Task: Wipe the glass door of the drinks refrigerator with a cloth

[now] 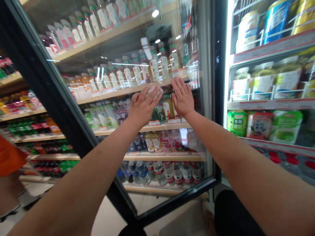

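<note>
A glass cooler door [177, 200] with a black frame stands swung open in front of me. My left hand [142, 108] is pressed to the glass with its fingers bent over a white wad, tissue or cloth [154, 92]. Just to the right, my right hand [184, 98] lies flat against the same pane, fingers stretched out and holding nothing. A dark strip shows behind its fingertips. Shelves of bottles [162, 64] are visible through the glass, overlaid with light reflections.
On the right, the lit cooler [261, 105] holds cans, bottles and green and red packs [261, 124]. More drink shelves [39, 136] run along the left. A person in orange clothing [11, 157] stands at the left edge. Pale floor tiles [105, 216] lie below the door.
</note>
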`<state>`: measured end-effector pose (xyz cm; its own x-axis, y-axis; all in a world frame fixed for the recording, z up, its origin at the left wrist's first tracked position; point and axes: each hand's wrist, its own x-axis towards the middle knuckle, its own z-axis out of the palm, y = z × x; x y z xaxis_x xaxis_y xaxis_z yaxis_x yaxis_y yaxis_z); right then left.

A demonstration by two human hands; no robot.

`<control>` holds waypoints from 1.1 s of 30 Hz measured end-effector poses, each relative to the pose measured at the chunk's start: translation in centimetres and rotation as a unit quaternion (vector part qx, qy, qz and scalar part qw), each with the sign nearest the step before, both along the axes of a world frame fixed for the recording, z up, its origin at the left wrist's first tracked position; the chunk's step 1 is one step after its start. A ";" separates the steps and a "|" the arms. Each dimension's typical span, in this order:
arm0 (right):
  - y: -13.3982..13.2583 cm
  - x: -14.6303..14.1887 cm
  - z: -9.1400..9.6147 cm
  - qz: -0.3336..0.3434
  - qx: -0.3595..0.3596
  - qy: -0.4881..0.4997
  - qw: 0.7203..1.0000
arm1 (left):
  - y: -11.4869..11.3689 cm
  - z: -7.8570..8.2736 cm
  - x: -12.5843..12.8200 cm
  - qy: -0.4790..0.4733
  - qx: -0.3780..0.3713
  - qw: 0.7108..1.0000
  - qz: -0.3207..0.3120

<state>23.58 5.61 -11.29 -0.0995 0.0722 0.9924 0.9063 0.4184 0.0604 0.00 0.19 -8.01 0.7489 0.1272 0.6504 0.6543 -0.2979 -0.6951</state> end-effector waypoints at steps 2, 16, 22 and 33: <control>0.0 0.0 0.0 0.004 0.005 0.003 1.000 | 0.1 -0.5 0.0 0.073 -0.013 0.997 -0.016; 0.0 0.0 0.1 -0.014 -0.012 -0.001 1.000 | 0.3 -0.3 -0.8 0.125 0.002 0.992 -0.007; -0.1 -0.1 0.1 -0.018 -0.009 0.003 1.000 | 0.1 -1.2 -0.3 0.075 0.004 0.997 -0.014; -4.2 -1.7 0.6 0.114 0.014 -0.094 0.989 | 1.7 -0.8 1.1 -0.038 -0.121 0.974 -0.189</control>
<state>21.92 1.42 -10.71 -0.2936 -0.0014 0.9559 0.7596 0.6068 0.2341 1.10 1.87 -8.85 0.7226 0.0086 0.6912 0.5138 -0.6756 -0.5287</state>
